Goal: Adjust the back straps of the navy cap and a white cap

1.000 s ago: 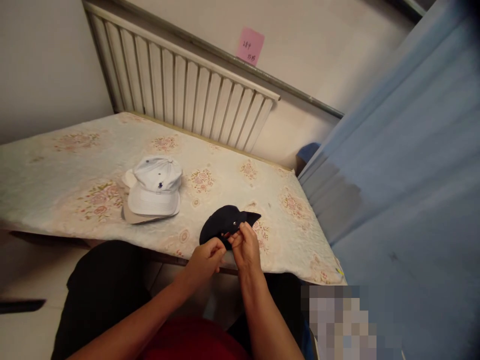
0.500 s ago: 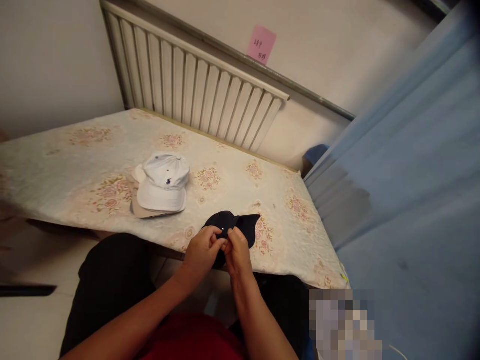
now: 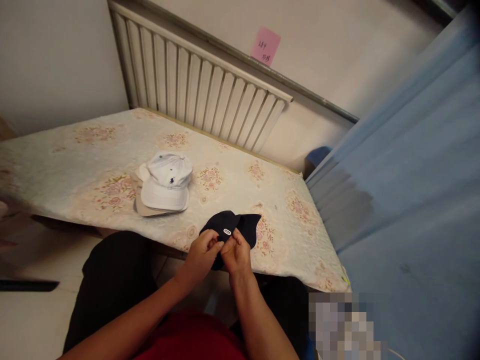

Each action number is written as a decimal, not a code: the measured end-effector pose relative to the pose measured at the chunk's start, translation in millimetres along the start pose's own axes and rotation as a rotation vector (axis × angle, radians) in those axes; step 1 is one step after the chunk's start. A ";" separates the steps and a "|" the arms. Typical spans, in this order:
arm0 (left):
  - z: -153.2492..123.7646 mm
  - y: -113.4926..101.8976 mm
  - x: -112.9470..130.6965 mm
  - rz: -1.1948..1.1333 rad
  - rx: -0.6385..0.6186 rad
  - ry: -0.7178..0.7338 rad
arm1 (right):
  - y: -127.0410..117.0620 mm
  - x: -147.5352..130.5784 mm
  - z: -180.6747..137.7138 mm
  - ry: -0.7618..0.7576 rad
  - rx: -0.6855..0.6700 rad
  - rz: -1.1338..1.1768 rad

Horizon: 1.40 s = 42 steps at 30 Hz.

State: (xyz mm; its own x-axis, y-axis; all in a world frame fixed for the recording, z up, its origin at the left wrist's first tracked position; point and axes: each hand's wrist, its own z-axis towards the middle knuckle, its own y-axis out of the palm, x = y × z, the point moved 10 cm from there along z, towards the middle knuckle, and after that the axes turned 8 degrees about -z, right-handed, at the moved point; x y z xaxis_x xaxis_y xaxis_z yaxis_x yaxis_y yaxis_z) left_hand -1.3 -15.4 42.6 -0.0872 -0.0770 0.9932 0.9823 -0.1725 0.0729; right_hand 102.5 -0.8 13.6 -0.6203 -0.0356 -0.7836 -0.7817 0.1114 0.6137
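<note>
A dark navy baseball cap [image 3: 225, 220] lies tilted at the table's near edge, its brim pointing right. A small white oval badge [image 3: 227, 232] shows on its side. My left hand [image 3: 204, 250] pinches the cap's lower edge left of the badge. Close beside it, my right hand [image 3: 237, 250] grips the cap just below and right of the badge, fingers curled. The fingertips of both hands nearly meet, and the part of the cap beneath them is hidden. To the left, a white baseball cap [image 3: 167, 180] with a small dark emblem rests on top of a beige cap [image 3: 144, 207].
A floral cloth covers the table [image 3: 232, 192]. Behind it stands a cream radiator [image 3: 202, 75], with a pink note [image 3: 265, 46] on the wall above. A blue curtain [image 3: 405, 190] hangs along the right. My legs [image 3: 112, 275] are under the near edge.
My fingers have shifted apart around the badge, which now shows fully where it was mostly covered before. The cap has stayed nearly in place; the view has moved slightly.
</note>
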 end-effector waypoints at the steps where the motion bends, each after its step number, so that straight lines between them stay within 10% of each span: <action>1: -0.3 0.2 -3.0 -0.009 -0.004 -0.013 | -1.2 0.4 0.3 -0.005 0.009 -0.014; 25: 1.5 7.9 -16.9 -0.098 -0.027 -0.156 | 5.3 -0.2 -14.1 0.146 -0.239 -0.014; 42: -0.2 11.3 -32.4 -0.362 -0.004 -0.315 | -25.4 4.4 -9.2 0.147 -0.135 -0.253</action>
State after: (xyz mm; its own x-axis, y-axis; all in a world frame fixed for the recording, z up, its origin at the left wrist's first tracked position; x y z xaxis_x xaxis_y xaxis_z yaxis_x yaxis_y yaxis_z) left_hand 12.6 -15.1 11.1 -0.3687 0.2898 0.8832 0.8973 -0.1372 0.4196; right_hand 119.0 -12.9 -4.5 -0.4005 -0.1894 -0.8965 -0.9077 -0.0517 0.4164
